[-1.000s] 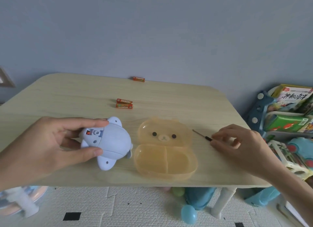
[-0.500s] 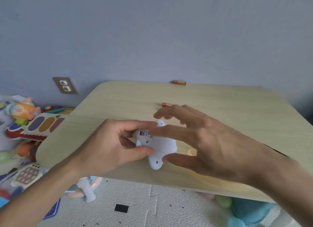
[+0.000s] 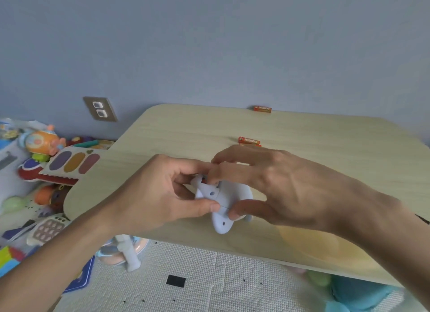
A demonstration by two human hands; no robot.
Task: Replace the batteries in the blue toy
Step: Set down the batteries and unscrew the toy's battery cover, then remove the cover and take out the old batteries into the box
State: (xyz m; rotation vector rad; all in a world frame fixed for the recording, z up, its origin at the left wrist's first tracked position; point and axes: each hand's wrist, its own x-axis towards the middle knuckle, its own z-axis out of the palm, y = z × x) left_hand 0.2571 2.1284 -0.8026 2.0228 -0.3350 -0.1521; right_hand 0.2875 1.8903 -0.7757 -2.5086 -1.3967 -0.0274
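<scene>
The pale blue toy [image 3: 221, 204] is held over the near part of the wooden table [image 3: 186, 134], underside up, with small screw holes showing. My left hand [image 3: 158, 195] grips its left end between thumb and fingers. My right hand [image 3: 279, 183] holds its right side, thumb below and fingertips pressing on the battery compartment at the top. Two orange batteries [image 3: 249, 141] lie together just behind my hands, partly hidden by my fingers. A third orange battery [image 3: 262, 108] lies at the table's far edge.
A translucent yellow box [image 3: 311, 244] sits on the table under my right forearm, mostly hidden. Several toys [image 3: 46, 153] crowd the floor at the left, below a wall socket [image 3: 100, 108]. A textured foam mat [image 3: 197, 279] covers the floor in front.
My right hand left the small screwdriver at the right and came across onto the toy. Its fingers now press on the toy's top. The view swung left.
</scene>
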